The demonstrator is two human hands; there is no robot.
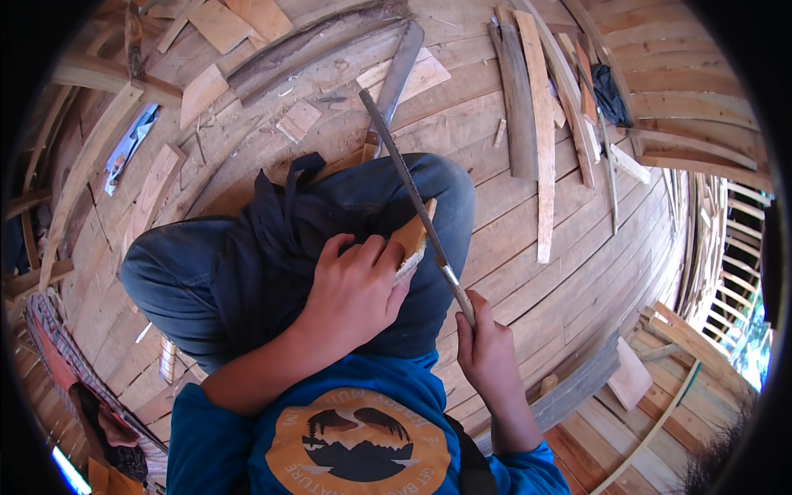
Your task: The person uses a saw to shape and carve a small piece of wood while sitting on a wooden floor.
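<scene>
My right hand (485,334) is closed around the handle of a long, narrow, dark tool that looks like a file (402,171), with a shiny collar above the grip. Its shaft slants up and to the left, passing over the edge of a small wood piece (412,235). That piece is pinched in my left hand (355,276), above my bent legs. Its top is yellowish and its side edge pale. Whether the file touches the wood, I cannot tell. Beyond my knee lies a broad-bladed tool (396,76) with a wooden handle.
I sit cross-legged on a plank floor (511,223). Long boards (540,132) lie at the far right, beside a black bag (610,95). Wood offcuts (299,121) and a curved timber (157,186) are ahead and left. A grey beam (577,392) lies near my right elbow. Checked cloth (49,322) hangs lower left.
</scene>
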